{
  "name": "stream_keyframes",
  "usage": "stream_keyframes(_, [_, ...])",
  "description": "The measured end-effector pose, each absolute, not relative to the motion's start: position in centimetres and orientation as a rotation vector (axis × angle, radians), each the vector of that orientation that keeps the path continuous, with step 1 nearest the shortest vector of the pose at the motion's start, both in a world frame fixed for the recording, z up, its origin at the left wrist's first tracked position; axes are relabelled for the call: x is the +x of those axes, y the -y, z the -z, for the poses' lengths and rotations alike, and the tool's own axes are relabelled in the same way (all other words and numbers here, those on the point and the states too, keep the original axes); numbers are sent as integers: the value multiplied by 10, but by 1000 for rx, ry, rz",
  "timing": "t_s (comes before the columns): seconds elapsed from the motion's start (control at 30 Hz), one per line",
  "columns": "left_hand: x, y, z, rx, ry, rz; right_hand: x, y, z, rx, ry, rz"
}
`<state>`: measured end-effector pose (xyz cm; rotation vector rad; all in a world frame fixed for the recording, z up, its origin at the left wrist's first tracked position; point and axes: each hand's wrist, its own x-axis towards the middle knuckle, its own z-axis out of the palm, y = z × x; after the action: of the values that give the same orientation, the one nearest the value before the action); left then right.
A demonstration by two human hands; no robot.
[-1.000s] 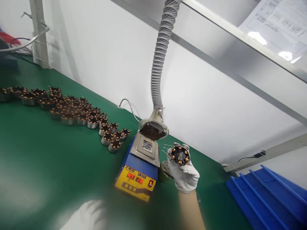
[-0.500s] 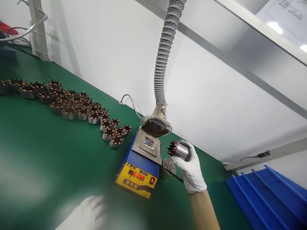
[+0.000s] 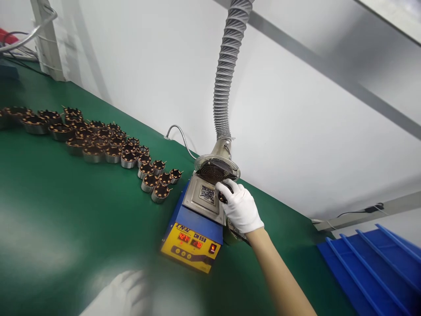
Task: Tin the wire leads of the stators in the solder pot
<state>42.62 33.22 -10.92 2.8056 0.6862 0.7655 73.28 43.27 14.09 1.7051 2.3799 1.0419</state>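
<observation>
My right hand point(image 3: 241, 208), in a white glove, is closed around a motor stator point(image 3: 222, 198). Only a dark bit of the stator shows between the fingers; the glove covers the rest. The hand is at the right side of the solder pot point(image 3: 192, 248), a blue and yellow unit marked CM 558 with lit red digits. Close to the fingers lies the pot's square well of shiny molten metal point(image 3: 208, 194). My left hand point(image 3: 120, 294), also gloved, rests low at the bottom edge, blurred, fingers loosely extended and nothing visible in it.
Several wound stators point(image 3: 113, 151) stand in rows on the green table point(image 3: 66, 210) at left. A fume extractor hood point(image 3: 217, 169) on a ribbed hose point(image 3: 226, 74) hangs behind the pot. A round container point(image 3: 234, 230) is partly hidden beneath my right hand. Blue trays point(image 3: 378, 267) lie at right.
My right hand has moved left with the stator, from beside the pot to the edge of its well, and turned it fingers-over. The left hand has hardly moved.
</observation>
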Motion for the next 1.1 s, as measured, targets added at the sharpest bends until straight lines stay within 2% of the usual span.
stream_keyframes(1.1, [426, -332, 90, 2698, -672, -696, 729, -439, -139, 1718, -2352, -941])
